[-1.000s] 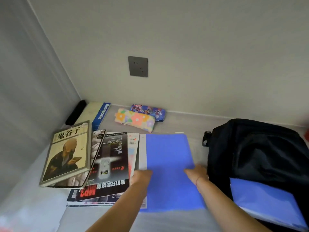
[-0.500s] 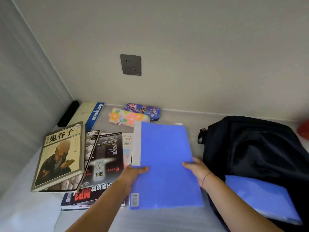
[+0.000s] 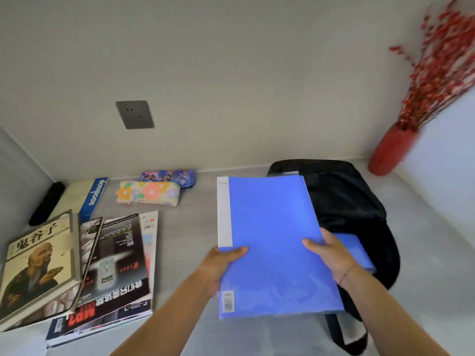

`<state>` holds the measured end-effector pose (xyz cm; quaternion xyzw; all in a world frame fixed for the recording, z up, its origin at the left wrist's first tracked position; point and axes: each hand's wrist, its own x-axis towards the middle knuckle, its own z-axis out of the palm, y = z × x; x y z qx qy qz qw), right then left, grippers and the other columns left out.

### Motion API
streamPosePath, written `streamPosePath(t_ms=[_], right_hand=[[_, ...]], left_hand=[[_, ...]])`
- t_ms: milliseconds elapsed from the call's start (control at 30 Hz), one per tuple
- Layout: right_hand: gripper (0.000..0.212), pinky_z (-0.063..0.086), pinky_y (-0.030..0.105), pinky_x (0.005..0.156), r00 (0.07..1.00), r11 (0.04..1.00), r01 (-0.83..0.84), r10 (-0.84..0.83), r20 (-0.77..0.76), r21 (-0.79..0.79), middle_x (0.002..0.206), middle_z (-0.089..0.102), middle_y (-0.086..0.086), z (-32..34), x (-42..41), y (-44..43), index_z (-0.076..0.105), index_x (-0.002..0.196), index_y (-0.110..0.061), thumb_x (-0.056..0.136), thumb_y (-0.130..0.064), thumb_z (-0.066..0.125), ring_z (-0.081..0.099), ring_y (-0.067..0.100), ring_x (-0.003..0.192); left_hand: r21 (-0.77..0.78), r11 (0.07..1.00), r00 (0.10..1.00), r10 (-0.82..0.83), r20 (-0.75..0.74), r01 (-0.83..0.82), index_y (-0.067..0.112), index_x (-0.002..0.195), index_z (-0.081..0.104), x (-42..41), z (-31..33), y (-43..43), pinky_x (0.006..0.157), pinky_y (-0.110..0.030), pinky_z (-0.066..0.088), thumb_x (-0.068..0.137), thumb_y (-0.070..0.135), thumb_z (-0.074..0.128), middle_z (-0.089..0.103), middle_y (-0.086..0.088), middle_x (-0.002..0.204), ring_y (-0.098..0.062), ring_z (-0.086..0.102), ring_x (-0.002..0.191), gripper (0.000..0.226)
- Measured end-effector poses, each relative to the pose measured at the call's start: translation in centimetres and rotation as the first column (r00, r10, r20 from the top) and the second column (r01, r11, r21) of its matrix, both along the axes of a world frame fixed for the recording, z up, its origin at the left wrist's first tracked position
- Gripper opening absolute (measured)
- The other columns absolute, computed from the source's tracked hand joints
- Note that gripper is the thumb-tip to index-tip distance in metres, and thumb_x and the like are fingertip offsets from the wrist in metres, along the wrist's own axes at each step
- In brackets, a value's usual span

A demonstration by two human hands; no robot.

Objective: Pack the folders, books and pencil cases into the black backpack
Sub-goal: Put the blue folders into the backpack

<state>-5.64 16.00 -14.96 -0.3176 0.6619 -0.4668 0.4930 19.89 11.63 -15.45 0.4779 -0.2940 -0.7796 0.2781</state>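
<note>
Two hands, left hand (image 3: 223, 263) and right hand (image 3: 326, 255), grip closed on blue folder (image 3: 272, 242), have lifted it off the surface toward black backpack (image 3: 354, 201); insertion next

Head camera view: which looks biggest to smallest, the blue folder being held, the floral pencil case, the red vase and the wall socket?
1. blue folder, though it is nearest the camera
2. red vase
3. floral pencil case, close to the vase
4. wall socket
</note>
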Motion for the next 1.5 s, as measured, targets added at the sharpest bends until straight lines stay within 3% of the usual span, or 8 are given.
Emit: streamPosePath(t_ms=[100, 333, 533, 667, 767, 867, 1067, 1500], right_hand=[[0.028, 0.049, 0.050, 0.095, 0.999, 0.998, 0.045, -0.044, -0.007, 0.033, 0.112, 0.066, 0.019, 0.0, -5.1, 5.6, 0.061, 0.116, -0.002, 0.090, 0.004, 0.055, 0.064, 0.034, 0.100], [0.029, 0.051, 0.039, 0.084, 0.999, 0.991, 0.028, -0.024, -0.038, 0.129, 0.111, 0.065, 0.014, -0.4, -12.9, 14.9, 0.059, 0.119, -0.003, 0.091, 0.004, 0.054, 0.063, 0.028, 0.097], [0.018, 0.053, 0.034, 0.076, 0.997, 0.955, 0.014, 0.009, -0.077, 0.297, 0.098, 0.069, 0.009, -1.2, -14.9, 18.5, 0.064, 0.104, -0.008, 0.090, -0.001, 0.056, 0.065, 0.026, 0.086], [0.019, 0.050, 0.033, 0.071, 0.994, 0.919, 0.005, 0.040, -0.105, 0.393, 0.094, 0.066, 0.012, -1.2, -14.9, 18.7, 0.065, 0.104, -0.002, 0.088, -0.003, 0.055, 0.062, 0.027, 0.083], [0.022, 0.045, 0.031, 0.070, 0.990, 0.900, 0.012, 0.052, -0.133, 0.436, 0.087, 0.062, 0.010, -1.4, -14.8, 18.2, 0.064, 0.105, 0.003, 0.087, -0.005, 0.055, 0.056, 0.024, 0.077], [0.022, 0.047, 0.032, 0.074, 0.992, 0.884, 0.001, 0.060, -0.114, 0.468, 0.092, 0.064, 0.012, -1.8, -14.5, 17.7, 0.065, 0.106, 0.002, 0.087, -0.005, 0.058, 0.059, 0.025, 0.082], [0.018, 0.050, 0.028, 0.073, 0.992, 0.860, -0.042, 0.097, -0.083, 0.508, 0.099, 0.068, 0.011, -2.6, -14.1, 15.5, 0.067, 0.103, -0.005, 0.086, -0.007, 0.060, 0.064, 0.024, 0.086], [0.035, 0.052, 0.040, 0.091, 0.996, 0.795, 0.001, 0.053, -0.072, 0.606, 0.111, 0.068, 0.015, -2.0, -15.9, 11.3, 0.064, 0.115, 0.001, 0.085, -0.016, 0.067, 0.066, 0.032, 0.098]], left_hand=[[0.004, 0.996, 0.995, -0.092, 0.023, 0.092, 0.007, 0.105, 0.070, -5.6, -0.2, 3.7, 0.062, -0.032, 0.059, 0.081, 0.014, 0.072, 0.076, -0.011, 0.096, -0.025, 0.074, 0.082, 0.026], [-0.059, 0.988, 0.943, -0.119, 0.309, 0.144, 0.009, 0.092, 0.066, -13.9, -0.8, 9.3, 0.059, -0.023, 0.056, 0.087, 0.018, 0.065, 0.073, -0.007, 0.094, -0.016, 0.070, 0.075, 0.011], [-0.289, 0.916, 0.731, -0.008, 0.683, 0.279, 0.010, 0.100, 0.050, -17.1, -0.4, 7.4, 0.069, -0.029, 0.042, 0.083, 0.007, 0.049, 0.053, -0.010, 0.103, -0.024, 0.053, 0.084, 0.017], [-0.366, 0.468, 0.400, 0.028, 0.916, 0.804, 0.015, 0.135, 0.049, -18.4, -1.0, 4.6, 0.103, -0.022, 0.034, 0.089, -0.008, 0.038, 0.042, -0.002, 0.144, -0.020, 0.042, 0.130, 0.052], [-0.026, 0.039, 0.016, 0.238, 0.971, 0.999, 0.013, 0.136, 0.047, -19.6, -1.8, 1.7, 0.112, -0.033, 0.028, 0.087, -0.005, 0.045, 0.029, -0.007, 0.153, -0.027, 0.032, 0.136, 0.053], [0.241, -0.128, -0.156, 0.467, 0.871, 0.962, 0.011, 0.137, 0.042, -20.9, -2.9, -0.1, 0.111, -0.038, 0.028, 0.088, 0.007, 0.052, 0.018, -0.012, 0.156, -0.030, 0.032, 0.133, 0.051], [0.317, -0.220, -0.112, 0.633, 0.766, 0.923, 0.006, 0.140, 0.032, -24.1, -4.5, -2.0, 0.106, -0.039, 0.030, 0.092, 0.010, 0.043, 0.020, -0.016, 0.152, -0.032, 0.031, 0.131, 0.050], [0.307, -0.430, -0.009, 0.569, 0.822, 0.849, 0.001, 0.144, 0.023, -24.7, -3.3, -5.7, 0.080, -0.039, 0.048, 0.079, -0.008, 0.057, 0.041, -0.018, 0.128, -0.033, 0.054, 0.100, 0.075]])
